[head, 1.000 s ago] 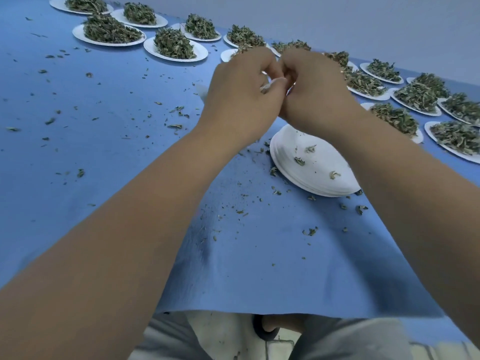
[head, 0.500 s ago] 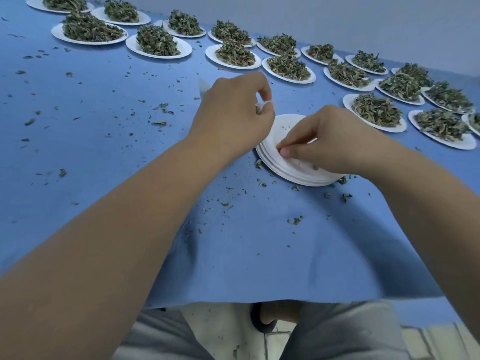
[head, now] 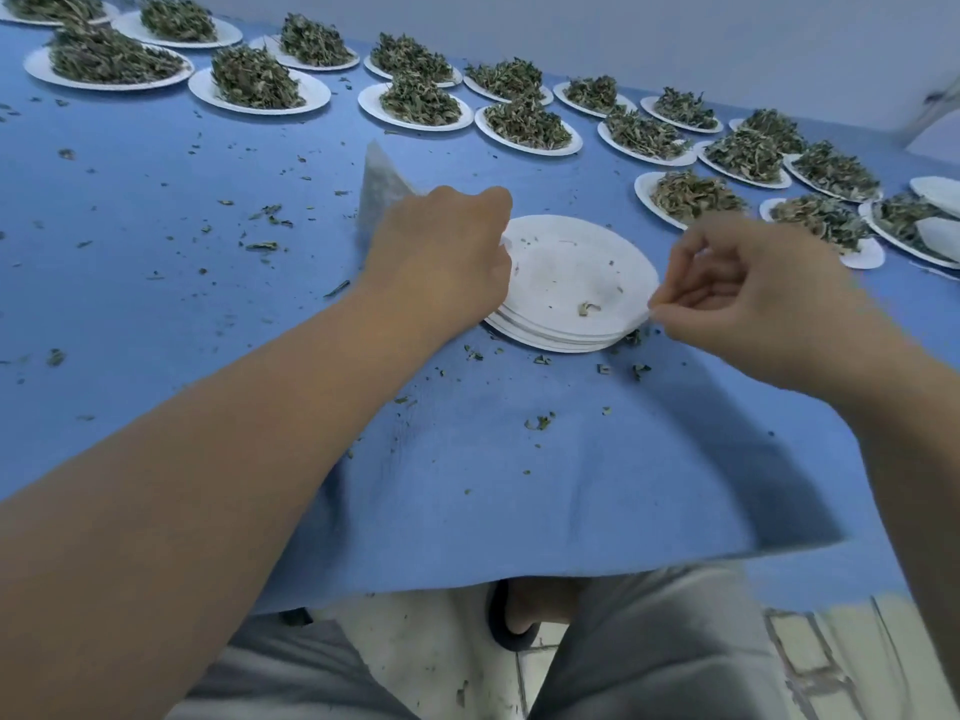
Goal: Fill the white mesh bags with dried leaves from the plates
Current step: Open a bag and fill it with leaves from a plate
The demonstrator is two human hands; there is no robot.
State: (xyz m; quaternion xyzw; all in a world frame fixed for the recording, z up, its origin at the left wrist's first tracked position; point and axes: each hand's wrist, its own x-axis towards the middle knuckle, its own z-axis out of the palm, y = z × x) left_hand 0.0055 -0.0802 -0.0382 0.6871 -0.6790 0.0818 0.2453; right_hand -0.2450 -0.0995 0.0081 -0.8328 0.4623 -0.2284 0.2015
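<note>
My left hand [head: 441,252] grips a white mesh bag [head: 379,187], whose corner sticks up behind the knuckles. This hand sits at the left rim of a stack of empty white plates [head: 566,283] holding a few leaf crumbs. My right hand [head: 748,293] hovers at the stack's right rim, blurred, fingers curled, thumb and forefinger pinched together. Whatever it pinches is too small to see. Several plates heaped with dried leaves [head: 254,80] line the far side of the blue cloth.
More leaf plates [head: 696,197] lie close on the right. White mesh bags [head: 935,189] rest on plates at the far right. Leaf crumbs litter the blue cloth [head: 156,283], which hangs over the table's front edge above my lap.
My hands were together at the bag above the plates. The right hand has drawn away to the right, across the plate stack to its right rim. The left hand keeps the bag.
</note>
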